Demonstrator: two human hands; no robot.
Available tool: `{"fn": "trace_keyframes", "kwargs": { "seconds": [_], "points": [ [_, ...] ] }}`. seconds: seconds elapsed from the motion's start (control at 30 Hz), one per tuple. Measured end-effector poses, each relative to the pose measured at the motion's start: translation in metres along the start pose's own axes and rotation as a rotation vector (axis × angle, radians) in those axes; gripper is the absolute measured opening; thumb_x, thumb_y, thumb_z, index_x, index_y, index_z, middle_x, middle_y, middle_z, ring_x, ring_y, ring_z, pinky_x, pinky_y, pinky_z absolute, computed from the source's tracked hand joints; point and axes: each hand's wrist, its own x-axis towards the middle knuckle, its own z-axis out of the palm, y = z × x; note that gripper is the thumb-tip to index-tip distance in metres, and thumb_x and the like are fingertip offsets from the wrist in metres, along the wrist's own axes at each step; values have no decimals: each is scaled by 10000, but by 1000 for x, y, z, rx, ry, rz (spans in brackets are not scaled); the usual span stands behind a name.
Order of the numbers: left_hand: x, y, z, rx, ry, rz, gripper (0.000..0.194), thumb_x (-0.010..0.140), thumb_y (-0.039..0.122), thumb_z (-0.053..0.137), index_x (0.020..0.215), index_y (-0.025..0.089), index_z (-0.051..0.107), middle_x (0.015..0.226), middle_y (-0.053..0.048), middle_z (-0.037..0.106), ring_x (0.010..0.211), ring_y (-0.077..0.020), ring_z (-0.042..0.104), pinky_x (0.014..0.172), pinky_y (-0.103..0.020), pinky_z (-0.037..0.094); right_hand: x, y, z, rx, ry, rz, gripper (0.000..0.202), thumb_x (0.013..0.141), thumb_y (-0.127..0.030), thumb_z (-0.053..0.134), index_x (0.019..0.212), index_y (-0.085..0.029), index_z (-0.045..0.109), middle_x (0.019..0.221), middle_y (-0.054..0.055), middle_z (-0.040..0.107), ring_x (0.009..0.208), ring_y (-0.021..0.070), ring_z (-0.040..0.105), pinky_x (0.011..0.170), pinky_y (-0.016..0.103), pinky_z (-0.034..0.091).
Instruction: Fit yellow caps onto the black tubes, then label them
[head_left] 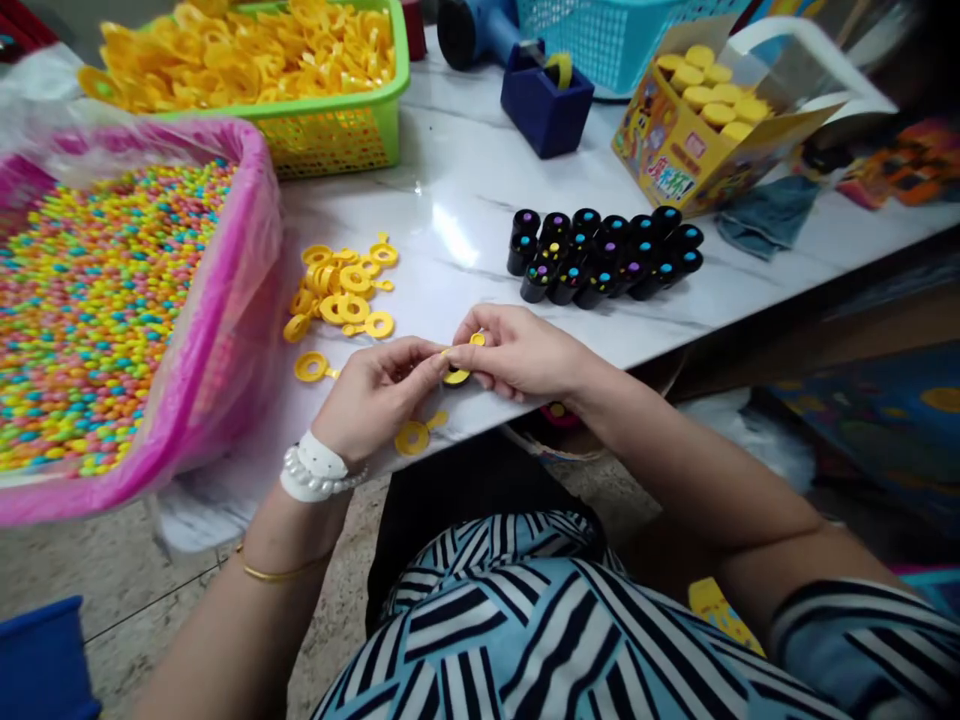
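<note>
My left hand [390, 385] and my right hand [510, 350] meet at the front edge of the table, fingers pinched together. Between them is a yellow plastic ring cap [456, 377] with a small round tab; something dark shows by its ring, mostly hidden by my fingers. Just below, a single yellow ring piece [412, 438] lies flat near the edge. To the left of my left hand rests another ring piece [310, 367], with a loose pile of yellow ring pieces [349, 285] behind it. Several small black cups [600, 255] holding colored candies stand grouped beyond my right hand.
A pink basket [259, 190] lined with plastic, full of colored candies, stands at left. Behind it is a green basket [401, 90] of yellow pieces. A blue tape dispenser [546, 105], an open carton [652, 150] of yellow-capped items and a turquoise basket [592, 40] stand at the back.
</note>
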Motion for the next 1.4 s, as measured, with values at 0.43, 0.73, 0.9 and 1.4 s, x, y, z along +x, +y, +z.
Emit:
{"fn": "trace_keyframes", "kwargs": {
  "seconds": [0.43,0.73,0.9,1.4],
  "points": [
    [-9,-14,19,359,155,247,217,815,186,652,1023,209,710,775,0,676,661,-128,556,640,-227,409,-7,7,0,147,79,-64,380,700,-448,791,777,-189,523,428,-103,463,323,20,301,325,137,179],
    [-12,-12,17,340,128,294,154,829,284,646,934,201,722,707,6,653,638,-135,556,615,-229,385,-7,3,6,110,126,6,420,651,-471,816,763,-202,513,392,-98,467,289,31,278,307,155,181],
    [-8,-7,15,186,146,186,314,923,396,511,872,176,730,689,-11,672,602,-125,541,573,-225,378,-13,2,8,56,147,51,415,687,-464,795,812,-213,489,412,-104,475,300,33,305,312,138,191],
    [0,-5,17,173,200,158,288,904,309,524,689,182,669,611,6,627,603,-141,539,594,-247,390,-18,7,8,75,95,41,402,768,-501,733,834,-226,448,459,-104,523,283,41,345,278,126,234]
  ]
}}
